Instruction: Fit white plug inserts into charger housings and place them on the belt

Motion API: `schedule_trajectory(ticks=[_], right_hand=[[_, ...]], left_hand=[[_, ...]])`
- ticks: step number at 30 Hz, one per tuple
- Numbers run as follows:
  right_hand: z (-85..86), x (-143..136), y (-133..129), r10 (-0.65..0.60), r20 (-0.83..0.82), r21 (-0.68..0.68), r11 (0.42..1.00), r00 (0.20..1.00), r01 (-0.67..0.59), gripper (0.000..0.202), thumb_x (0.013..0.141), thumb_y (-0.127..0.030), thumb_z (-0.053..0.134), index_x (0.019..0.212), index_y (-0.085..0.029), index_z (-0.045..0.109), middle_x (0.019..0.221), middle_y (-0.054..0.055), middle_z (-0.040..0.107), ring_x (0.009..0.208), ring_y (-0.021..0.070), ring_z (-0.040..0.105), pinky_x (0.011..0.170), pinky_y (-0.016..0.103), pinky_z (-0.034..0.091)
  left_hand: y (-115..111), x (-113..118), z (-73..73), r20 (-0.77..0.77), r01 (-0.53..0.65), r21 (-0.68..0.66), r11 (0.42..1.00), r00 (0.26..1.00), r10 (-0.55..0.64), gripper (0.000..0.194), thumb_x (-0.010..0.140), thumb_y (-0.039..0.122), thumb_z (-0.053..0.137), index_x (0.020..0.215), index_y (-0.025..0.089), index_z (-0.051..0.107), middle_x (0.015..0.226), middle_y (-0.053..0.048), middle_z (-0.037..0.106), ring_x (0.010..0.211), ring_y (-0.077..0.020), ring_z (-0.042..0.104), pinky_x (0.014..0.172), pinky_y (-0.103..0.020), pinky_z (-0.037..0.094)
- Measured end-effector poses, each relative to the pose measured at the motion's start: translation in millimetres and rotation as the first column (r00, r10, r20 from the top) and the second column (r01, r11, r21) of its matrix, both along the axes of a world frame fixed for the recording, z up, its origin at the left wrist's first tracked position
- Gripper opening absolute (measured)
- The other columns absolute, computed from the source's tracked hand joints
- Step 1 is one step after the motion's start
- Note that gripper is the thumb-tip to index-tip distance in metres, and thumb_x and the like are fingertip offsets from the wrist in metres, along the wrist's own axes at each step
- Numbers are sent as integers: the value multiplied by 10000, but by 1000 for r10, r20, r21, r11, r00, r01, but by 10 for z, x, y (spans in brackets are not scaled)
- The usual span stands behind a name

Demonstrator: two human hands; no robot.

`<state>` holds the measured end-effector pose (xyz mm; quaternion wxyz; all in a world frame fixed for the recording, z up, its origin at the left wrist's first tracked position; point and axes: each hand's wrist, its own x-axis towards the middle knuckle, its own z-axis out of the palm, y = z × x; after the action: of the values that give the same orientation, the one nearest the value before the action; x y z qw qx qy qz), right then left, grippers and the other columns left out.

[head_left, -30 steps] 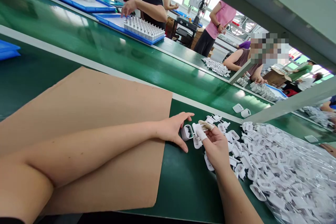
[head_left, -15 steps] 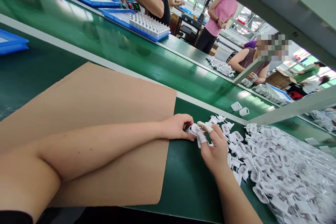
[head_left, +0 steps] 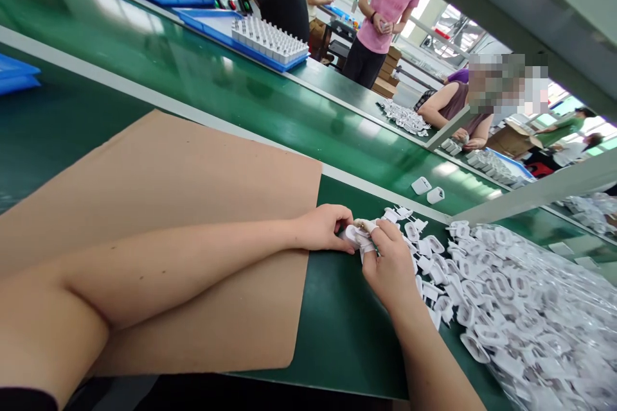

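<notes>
My left hand [head_left: 328, 227] is closed around a small white charger housing [head_left: 350, 235] just past the cardboard's right edge. Finger cots cover fingertips of my right hand [head_left: 391, 264], which pinches at the housing's near end. A white plug cover seems to be between its fingers, mostly hidden by them. Both hands meet low over the green table. Right beside them lie loose white plug covers [head_left: 424, 263] with oval rims and pins.
Brown cardboard [head_left: 231, 180] lies under my left forearm. A clear plastic bag [head_left: 554, 282] full of white covers spreads at right. Two white housings [head_left: 429, 190] stand on the green conveyor [head_left: 260, 117]. A slanted metal post [head_left: 525, 196] rises beyond; co-workers sit across the line.
My right hand's fingers have closed in and pressed toward the housing in my left hand. The view has shifted slightly. Across the line, the co-worker in black has leaned left.
</notes>
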<state>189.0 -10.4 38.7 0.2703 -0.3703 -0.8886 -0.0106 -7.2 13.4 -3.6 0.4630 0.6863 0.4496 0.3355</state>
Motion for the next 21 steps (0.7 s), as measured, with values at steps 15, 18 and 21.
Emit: schedule_trajectory(ticks=[15, 18, 21], right_hand=[[-44, 24, -12, -52, -111, -54, 997, 992, 47, 323, 849, -62, 465, 1061, -205, 664, 983, 97, 619, 928, 262, 599, 785, 401, 537], [-25, 3, -22, -33, -53, -26, 999, 998, 32, 303, 828, -37, 457, 996, -201, 648, 951, 95, 612, 882, 258, 570, 749, 390, 525], [9, -26, -24, -22, 13, 5, 1000, 1000, 22, 281, 794, 0, 452, 874, -218, 612, 907, 86, 602, 843, 252, 544, 711, 377, 498]], left_hand=[[-7, 0, 11, 1, 3, 20, 1000, 1000, -3, 437, 604, 475, 892, 782, 196, 608, 755, 37, 534, 671, -133, 466, 578, -264, 342], [-5, -1, 10, -16, -4, 18, 1000, 1000, 4, 436, 609, 477, 889, 782, 196, 604, 756, 37, 537, 672, -135, 467, 572, -266, 332], [-10, 2, 17, -26, -2, 23, 1000, 1000, 2, 436, 615, 485, 885, 786, 200, 602, 753, 37, 536, 674, -140, 468, 573, -271, 330]])
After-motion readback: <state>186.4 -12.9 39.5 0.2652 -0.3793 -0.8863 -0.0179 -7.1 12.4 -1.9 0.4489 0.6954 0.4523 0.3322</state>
